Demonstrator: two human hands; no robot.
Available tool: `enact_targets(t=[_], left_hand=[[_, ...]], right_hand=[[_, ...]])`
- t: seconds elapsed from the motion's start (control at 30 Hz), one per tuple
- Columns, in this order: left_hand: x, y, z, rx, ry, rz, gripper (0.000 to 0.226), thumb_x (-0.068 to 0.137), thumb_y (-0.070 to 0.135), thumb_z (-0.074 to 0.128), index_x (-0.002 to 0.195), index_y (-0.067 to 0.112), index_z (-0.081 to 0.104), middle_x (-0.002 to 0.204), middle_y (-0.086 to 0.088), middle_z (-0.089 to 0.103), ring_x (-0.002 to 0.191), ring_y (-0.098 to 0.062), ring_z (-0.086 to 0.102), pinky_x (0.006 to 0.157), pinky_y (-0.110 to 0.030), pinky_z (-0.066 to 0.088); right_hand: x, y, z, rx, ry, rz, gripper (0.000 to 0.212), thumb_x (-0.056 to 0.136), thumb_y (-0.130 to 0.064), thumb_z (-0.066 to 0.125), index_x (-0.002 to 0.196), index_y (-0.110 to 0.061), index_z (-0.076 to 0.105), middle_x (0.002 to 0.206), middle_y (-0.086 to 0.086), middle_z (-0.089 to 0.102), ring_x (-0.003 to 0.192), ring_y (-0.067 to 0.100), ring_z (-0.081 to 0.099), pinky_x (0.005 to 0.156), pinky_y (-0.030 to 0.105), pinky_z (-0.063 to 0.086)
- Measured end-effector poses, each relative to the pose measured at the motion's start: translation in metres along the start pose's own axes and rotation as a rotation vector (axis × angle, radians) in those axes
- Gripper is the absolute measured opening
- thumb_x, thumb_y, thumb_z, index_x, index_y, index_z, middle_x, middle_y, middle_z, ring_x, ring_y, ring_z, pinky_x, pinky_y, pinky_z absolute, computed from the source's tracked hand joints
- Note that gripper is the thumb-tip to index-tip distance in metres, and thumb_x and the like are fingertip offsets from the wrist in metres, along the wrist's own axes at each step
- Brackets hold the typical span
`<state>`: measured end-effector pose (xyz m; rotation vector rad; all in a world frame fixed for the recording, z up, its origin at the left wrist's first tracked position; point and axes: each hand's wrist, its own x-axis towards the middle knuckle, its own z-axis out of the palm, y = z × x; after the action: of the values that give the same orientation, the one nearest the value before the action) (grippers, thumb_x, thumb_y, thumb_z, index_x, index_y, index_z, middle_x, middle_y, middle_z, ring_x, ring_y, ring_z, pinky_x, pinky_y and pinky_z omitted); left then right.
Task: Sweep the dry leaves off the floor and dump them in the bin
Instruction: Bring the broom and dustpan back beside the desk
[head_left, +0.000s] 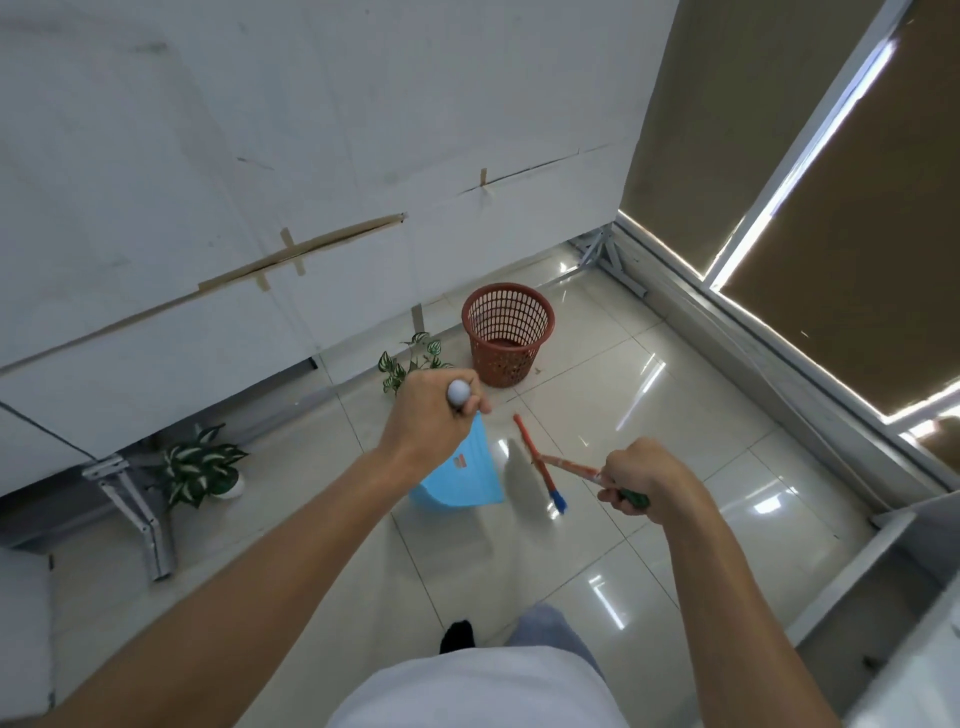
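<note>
My left hand (431, 415) grips the grey-capped top of the handle of a blue dustpan (462, 478), which hangs low over the tiled floor. My right hand (641, 480) grips a broom (569, 466) by the green end of its orange-red handle. A second orange-red stick with a blue tip (540, 462) crosses it just right of the dustpan; I cannot tell how the two join. The red-brown mesh bin (508, 332) stands upright by the wall beyond both hands, with dark bits at its bottom. A small dry scrap (538, 370) lies beside the bin.
White panels on metal brackets (135, 509) line the left side. A potted plant (200, 467) and a leafy sprig (410, 358) stand at their foot. Blinds and a window frame (779, 208) close off the right; a grey ledge (883, 561) is at lower right.
</note>
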<state>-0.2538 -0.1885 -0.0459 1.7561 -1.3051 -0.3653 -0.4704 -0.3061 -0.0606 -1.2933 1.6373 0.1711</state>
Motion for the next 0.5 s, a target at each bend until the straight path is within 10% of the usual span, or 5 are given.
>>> enact_targets(t=[0.5], left_hand=[[-0.149, -0.066, -0.037, 0.012, 0.184, -0.330, 0.062, 0.074, -0.016, 0.054, 0.050, 0.041, 0.049, 0.064, 0.017, 0.066, 0.069, -0.013, 0.069, 0.065, -0.028, 0.053]], right_hand=[[-0.055, 0.005, 0.060, -0.279, -0.207, -0.128, 0.018, 0.092, -0.001, 0.045, 0.099, 0.006, 0.059, 0.079, 0.019, 0.065, 0.048, 0.016, 0.049, 0.040, 0.023, 0.038]])
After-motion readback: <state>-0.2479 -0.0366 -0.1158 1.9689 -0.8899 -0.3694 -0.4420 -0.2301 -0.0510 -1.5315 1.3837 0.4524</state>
